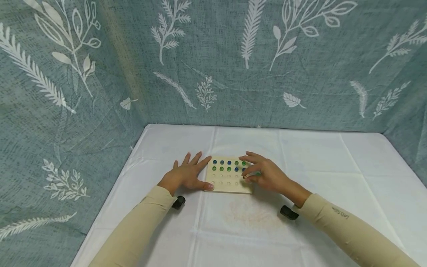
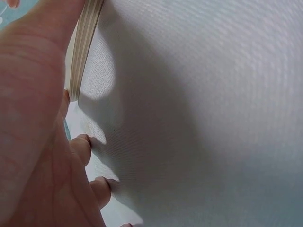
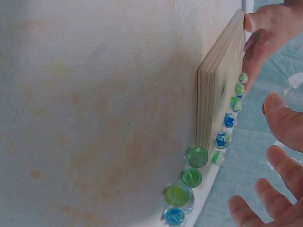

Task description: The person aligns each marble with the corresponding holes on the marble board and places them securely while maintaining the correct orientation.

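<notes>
Resting flat on the white cloth of the desk, the left hand is lying with fingers spread, its thumb touching the near left corner of the wooden board and its index finger lying along the board's left edge. The board is sitting near the middle of the desk, between the two hands. Blue and green marbles are filling the far two rows of its holes; the nearer rows are showing bare holes. The right hand is hovering over the board's right side, fingers loosely curved and apart; whether its fingertips are pinching a marble I cannot tell. In the right wrist view, several loose marbles are lying on the cloth just beside the board's edge, some green, one blue. A faint orange stain is showing on the cloth near the board. A leaf-patterned curtain is hanging behind and to both sides.
</notes>
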Motion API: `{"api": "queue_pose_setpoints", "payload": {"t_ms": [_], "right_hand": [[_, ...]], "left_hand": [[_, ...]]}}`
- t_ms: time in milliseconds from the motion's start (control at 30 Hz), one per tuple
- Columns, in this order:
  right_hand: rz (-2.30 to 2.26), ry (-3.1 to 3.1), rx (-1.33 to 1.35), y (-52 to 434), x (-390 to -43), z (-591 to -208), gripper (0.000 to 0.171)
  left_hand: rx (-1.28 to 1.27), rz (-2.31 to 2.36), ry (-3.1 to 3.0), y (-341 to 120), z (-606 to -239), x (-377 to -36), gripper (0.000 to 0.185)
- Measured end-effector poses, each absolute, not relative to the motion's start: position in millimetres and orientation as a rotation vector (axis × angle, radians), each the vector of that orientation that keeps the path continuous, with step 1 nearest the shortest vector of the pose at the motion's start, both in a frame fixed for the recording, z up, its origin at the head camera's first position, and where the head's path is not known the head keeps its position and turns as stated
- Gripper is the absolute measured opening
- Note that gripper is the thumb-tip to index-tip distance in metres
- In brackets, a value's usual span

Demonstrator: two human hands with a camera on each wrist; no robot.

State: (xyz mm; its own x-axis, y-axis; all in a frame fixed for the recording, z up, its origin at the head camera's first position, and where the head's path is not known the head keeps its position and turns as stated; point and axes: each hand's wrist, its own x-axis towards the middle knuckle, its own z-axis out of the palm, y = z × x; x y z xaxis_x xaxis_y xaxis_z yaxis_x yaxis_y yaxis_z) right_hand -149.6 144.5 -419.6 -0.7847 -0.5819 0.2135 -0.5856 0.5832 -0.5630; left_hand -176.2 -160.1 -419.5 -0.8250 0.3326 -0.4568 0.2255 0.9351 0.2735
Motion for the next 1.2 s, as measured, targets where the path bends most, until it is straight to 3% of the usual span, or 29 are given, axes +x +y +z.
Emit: {"api": "queue_pose_setpoints", "payload": {"t_ms": [1200], "right_hand": [[1.020, -2.806, 1.045, 117.0, -155.2, -423.2, 0.011]], "left_hand": [[0.406, 0.258, 2.586, -159.1, -418.0, -174.8, 0.109]]}}
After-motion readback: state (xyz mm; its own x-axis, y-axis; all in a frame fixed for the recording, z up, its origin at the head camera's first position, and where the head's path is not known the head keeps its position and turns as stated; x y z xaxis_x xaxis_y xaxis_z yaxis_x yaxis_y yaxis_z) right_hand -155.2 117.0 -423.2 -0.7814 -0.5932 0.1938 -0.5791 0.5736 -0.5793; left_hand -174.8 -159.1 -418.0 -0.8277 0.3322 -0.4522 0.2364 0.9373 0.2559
